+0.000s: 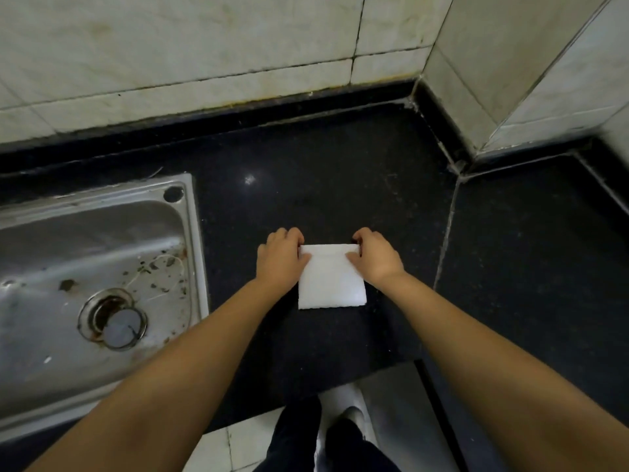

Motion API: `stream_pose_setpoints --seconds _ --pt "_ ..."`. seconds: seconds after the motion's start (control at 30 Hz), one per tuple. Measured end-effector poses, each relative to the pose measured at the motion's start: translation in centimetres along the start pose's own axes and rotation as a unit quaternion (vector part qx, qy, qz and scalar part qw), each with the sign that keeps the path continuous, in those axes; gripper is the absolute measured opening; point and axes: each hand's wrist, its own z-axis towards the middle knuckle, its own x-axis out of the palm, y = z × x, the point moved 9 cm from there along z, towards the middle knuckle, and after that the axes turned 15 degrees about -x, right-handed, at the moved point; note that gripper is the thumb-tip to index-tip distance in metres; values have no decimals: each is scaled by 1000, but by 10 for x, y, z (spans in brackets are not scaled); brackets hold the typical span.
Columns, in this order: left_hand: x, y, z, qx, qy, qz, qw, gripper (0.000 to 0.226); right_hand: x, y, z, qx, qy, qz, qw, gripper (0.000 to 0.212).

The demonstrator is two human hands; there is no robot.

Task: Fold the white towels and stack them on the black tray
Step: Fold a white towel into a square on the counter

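Left hand (279,258) has its fingers curled down over the far left corner of the white towel (332,281), thumb lying on top of the cloth, pinching that corner; fingertips are tucked under and hidden. Right hand (373,258) mirrors it on the far right corner, fingers curled over the far edge, thumb flat on the towel's top face, also pinching. Both hands sit at the towel's far edge, knuckles up, wrists angled in toward each other, bare forearms running back to the near corners of the view. The towel is a small folded square, lying flat on the black countertop (340,185), roughly centre of the scene, a fold line visible across it just near of the far edge; its near edge lies free. No separate tray edge can be made out under it, the surface there reads as plain dark stone. Steel sink (102,267) is set into the counter to the left, apart from the towel, with brown stains and a round drain (114,320) in its basin. Pale tiled wall (204,46) runs along the far side and turns a corner at far right. At the near edge, dark trousers (306,437) and a white shoe (355,417) show above pale floor tile.
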Motion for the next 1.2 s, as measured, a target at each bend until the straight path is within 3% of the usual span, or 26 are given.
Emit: stream_pose_setpoints --seconds 0.13,0.3,0.37,0.43,0.53,0.67,0.8,0.93,1.2 --pt "11 24 -15 -86 -15 -2 996 45 -1 -11 -14 84 -43 -21 995 47" --pt "24 8 -20 -99 14 48 994 38 12 2 -19 99 -4 -105 990 42" --pt "23 1 -18 -92 29 16 995 30 11 1 -22 105 -8 -51 993 33" --pt "20 -8 -19 -87 75 -107 988 19 5 -12 -31 130 -53 103 985 22" --pt "20 -40 -33 -80 181 -321 926 14 -8 -41 -67 175 -139 372 901 22" --pt "54 -106 -78 -87 339 -379 857 39 -30 -76 -153 191 -232 573 763 22" --pt "101 -171 -175 -42 497 -333 800 17 -46 -118 -277 222 -365 600 676 24" --pt "143 -207 -308 33 584 -253 770 13 -39 -134 -431 222 -496 573 613 19" --pt "226 -168 -624 138 689 -124 700 18 72 -114 -770 283 -668 500 473 19"
